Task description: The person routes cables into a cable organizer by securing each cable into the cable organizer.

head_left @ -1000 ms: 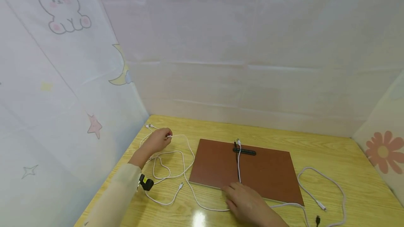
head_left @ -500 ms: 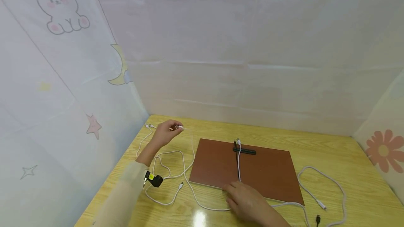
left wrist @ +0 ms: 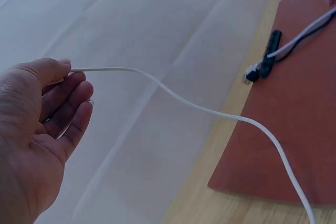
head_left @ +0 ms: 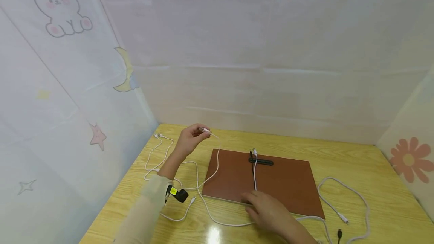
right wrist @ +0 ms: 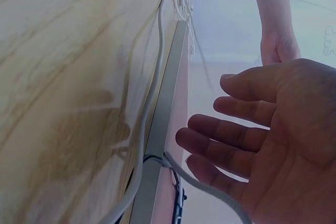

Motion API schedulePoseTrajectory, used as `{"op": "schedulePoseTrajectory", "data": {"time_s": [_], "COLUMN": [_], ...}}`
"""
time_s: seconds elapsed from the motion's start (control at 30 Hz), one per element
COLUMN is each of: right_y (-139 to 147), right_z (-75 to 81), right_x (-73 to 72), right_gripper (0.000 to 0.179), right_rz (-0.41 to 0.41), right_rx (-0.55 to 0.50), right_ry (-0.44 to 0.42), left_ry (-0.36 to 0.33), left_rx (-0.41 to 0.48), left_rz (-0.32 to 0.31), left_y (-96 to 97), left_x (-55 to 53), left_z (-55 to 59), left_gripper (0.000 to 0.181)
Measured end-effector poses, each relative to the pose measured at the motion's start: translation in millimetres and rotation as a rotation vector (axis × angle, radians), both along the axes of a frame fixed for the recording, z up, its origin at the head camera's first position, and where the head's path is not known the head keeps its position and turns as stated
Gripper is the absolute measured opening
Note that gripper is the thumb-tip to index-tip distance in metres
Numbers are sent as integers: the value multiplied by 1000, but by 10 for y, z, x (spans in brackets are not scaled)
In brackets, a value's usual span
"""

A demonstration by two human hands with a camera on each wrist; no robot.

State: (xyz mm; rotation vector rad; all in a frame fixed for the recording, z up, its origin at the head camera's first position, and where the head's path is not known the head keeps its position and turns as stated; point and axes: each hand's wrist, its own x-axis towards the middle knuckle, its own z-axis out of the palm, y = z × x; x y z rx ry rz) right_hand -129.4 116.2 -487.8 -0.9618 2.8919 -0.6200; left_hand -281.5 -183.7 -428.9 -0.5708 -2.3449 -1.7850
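Observation:
My left hand [head_left: 194, 138] is raised above the back left of the table and pinches a white charging cable [head_left: 218, 153] by its plug end. From there the cable droops over the left edge of a brown board [head_left: 288, 183]. In the left wrist view, thumb and fingertips meet on the thin white cable [left wrist: 191, 103]. A black cable clip strip [head_left: 266, 162] lies on the board, with a white cable [head_left: 255, 176] and a black one running through it. My right hand [head_left: 269, 212] hovers at the board's front edge; its fingers [right wrist: 226, 132] are loosely bent and hold nothing.
Several white cables lie on the wooden table [head_left: 190, 232], looped at the left. A thicker white cable [head_left: 362, 200] curves at the right, near a black plug [head_left: 340, 232]. Pale cloth [head_left: 217, 48] hangs behind and at both sides.
My left hand has lifted the cable end off the table and carried it to the right, drawing slack along. My right hand has shifted only slightly.

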Motion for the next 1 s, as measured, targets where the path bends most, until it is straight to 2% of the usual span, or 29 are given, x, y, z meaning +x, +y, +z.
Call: {"op": "schedulePoseTrajectory", "data": {"time_s": [0.2, 0.23, 0.37, 0.47, 0.63, 0.77, 1.0], "right_y": [39, 41, 38, 24, 2, -35, -127], "right_z": [33, 46, 125, 198, 337, 437, 491], "right_x": [-43, -58, -142, -226, -372, -498, -659], "right_gripper": [25, 26, 32, 33, 35, 36, 30], "right_rz": [-38, -49, -84, -109, -166, -185, -254], "right_rx": [-69, -83, -153, -213, -290, -373, -559], "right_ry": [-60, -54, 6, 33, 11, 26, 98], "left_ry": [-13, -15, -21, -11, -5, 14, 53], "left_rx": [45, 54, 68, 69, 49, 29, 40], "left_rz": [-30, -45, -100, -139, -174, -196, -276], "left_y": [152, 181, 274, 342, 481, 589, 794], "left_x": [15, 51, 73, 60, 93, 133, 174], "left_z": [72, 118, 141, 118, 184, 270, 342], "left_gripper": [25, 24, 21, 20, 22, 22, 13]}}
